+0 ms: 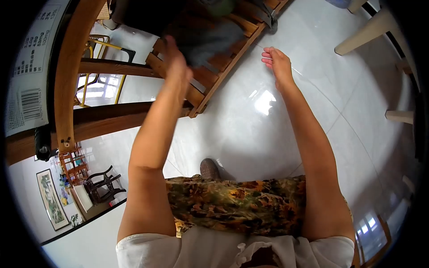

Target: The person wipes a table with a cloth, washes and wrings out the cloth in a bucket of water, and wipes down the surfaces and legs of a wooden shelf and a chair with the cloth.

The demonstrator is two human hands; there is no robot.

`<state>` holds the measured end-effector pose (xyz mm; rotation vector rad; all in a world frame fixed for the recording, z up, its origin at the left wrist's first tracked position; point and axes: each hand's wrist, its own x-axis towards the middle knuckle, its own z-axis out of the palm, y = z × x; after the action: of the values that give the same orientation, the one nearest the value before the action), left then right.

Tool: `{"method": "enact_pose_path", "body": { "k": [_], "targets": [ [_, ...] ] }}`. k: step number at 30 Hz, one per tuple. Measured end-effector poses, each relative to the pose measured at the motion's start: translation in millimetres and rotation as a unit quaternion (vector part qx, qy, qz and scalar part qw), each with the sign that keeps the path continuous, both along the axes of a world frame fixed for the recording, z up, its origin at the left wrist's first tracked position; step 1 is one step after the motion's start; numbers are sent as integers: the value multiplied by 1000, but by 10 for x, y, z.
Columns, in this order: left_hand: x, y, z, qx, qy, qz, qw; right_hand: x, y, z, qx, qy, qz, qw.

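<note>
My left hand (175, 62) is over the wooden slatted rack (203, 78), blurred, its fingers seeming to stretch away from me. Beside it, a grey cloth-like thing (214, 42) lies on the slats, and a dark thing (143, 15) covers the rack's far left part. Whether the left hand touches either one I cannot tell. My right hand (278, 62) is over the tiled floor, right of the rack. Its fingers are loosely bent and slightly apart, with nothing seen in them.
A wooden frame (65, 76) with crossbars stands at left, with a printed carton (31, 71) beside it. Behind are a yellow metal frame (120, 87) and a dark chair (103, 185). Pale furniture legs (362, 38) stand at right. My shoe (209, 169) is on the glossy floor (241, 143).
</note>
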<state>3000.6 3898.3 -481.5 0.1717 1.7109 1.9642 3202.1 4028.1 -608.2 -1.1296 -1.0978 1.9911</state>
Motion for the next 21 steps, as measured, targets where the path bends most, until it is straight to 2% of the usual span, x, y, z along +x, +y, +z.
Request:
{"method": "enact_pose_path", "body": {
  "k": [1,2,4,5,7,9,11,16,18,20,21],
  "targets": [
    [-188,112,1,-61,99,83,990,24,15,-5,2,-11,-2,1000],
    [-386,198,-26,-132,197,60,970,45,23,-11,4,-21,-3,1000],
    [-805,330,-235,-264,383,15,885,54,6,-53,9,-27,0,1000],
    [-1010,436,-413,-355,425,-36,832,59,-1,-59,12,-30,4,999],
    [-1405,640,-916,-516,492,-134,688,31,-26,-78,6,-28,10,1000],
    [-1442,784,-1480,-565,482,-240,626,18,-69,-83,-3,-23,18,1000],
    [-634,743,-1462,-506,520,-213,654,0,-77,-71,2,-26,23,999],
    [-24,414,-1409,-401,596,-261,646,-77,-94,-259,-2,-23,12,1000],
    [148,175,-1386,-318,599,-287,677,-204,-108,-282,-11,-9,11,1000],
    [296,11,-1226,-265,513,-303,758,-306,-155,-264,-19,1,24,1000],
    [328,-80,-1049,-284,411,-355,790,-344,-160,-288,-24,13,36,999]
  ]
}}
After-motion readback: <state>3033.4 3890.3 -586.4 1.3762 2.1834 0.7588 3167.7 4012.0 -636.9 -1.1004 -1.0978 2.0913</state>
